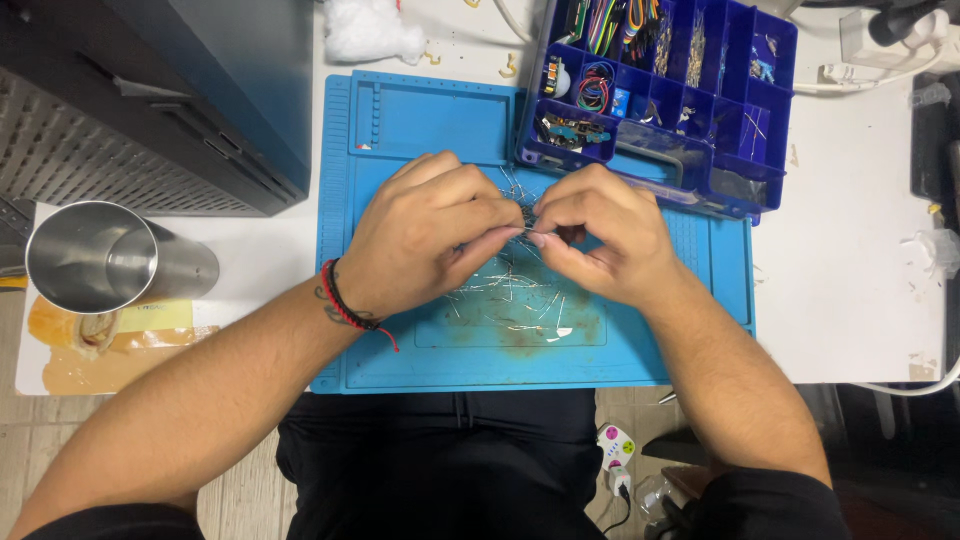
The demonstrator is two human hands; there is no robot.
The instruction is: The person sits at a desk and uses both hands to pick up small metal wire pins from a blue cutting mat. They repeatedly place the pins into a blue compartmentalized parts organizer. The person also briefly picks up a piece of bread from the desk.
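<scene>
A blue work mat (400, 340) lay on the white desk (850, 300). Over its middle, a thin metal wire (522, 231) was pinched between the fingertips of the left hand (425, 235) and right hand (600, 240). Beneath them lay a scatter of loose wires (505, 295), apparently still unhandled. A purple parts box (735, 185) sat beyond, a steel cup (100, 255) to the left.

Bright, even overhead light falls on the blue mat (400, 340), shadows beneath it stay soft, glare streaks the steel cup (90, 255) left of it.
</scene>
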